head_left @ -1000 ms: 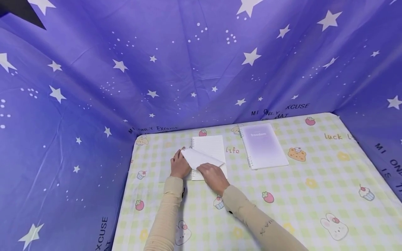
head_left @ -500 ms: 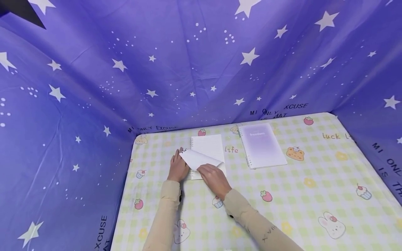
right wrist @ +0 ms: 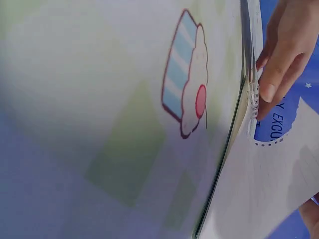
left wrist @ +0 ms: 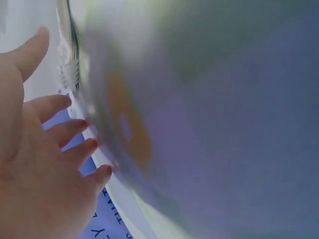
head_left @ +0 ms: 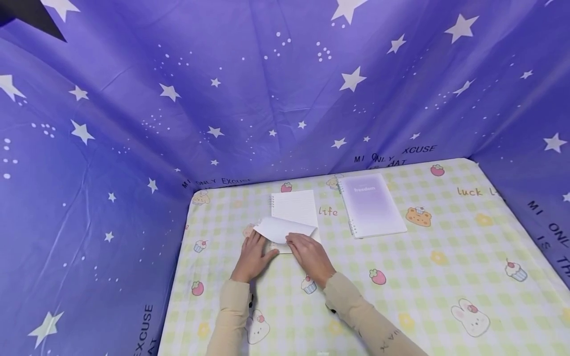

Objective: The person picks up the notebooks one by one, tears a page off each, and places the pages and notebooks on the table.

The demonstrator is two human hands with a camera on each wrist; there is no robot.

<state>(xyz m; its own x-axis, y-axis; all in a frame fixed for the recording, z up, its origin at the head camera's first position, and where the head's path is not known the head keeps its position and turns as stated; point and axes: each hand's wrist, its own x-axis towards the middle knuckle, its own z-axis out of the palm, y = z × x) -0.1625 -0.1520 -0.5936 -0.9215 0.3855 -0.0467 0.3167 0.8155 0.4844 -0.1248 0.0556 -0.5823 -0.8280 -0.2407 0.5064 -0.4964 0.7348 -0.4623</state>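
Note:
A spiral notebook (head_left: 296,203) lies on the table with a ruled page showing. Over its near half a loose-edged white page (head_left: 281,230) is bent up and curled. My right hand (head_left: 311,256) pinches that page near its right edge. My left hand (head_left: 252,257) rests at the coil side, fingers extended, thumb spread toward the notebook's near edge. From the right wrist, the page (right wrist: 279,179) shows a curved edge with a row of punched holes, away from the coil (right wrist: 254,99). The left wrist view has the left hand (left wrist: 45,149) palm-side, fingers apart.
A purple spiral notebook (head_left: 374,207) marked "freedom" lies closed to the right. Green-checked cloth (head_left: 392,316) with cartoon prints covers the table. Blue star-patterned curtains (head_left: 267,99) stand along the back and both sides.
My left hand has slid toward me along the coil side, its thumb now spread out. The page's left corner has come down nearer. The right hand keeps its pinch, shifting slightly right.

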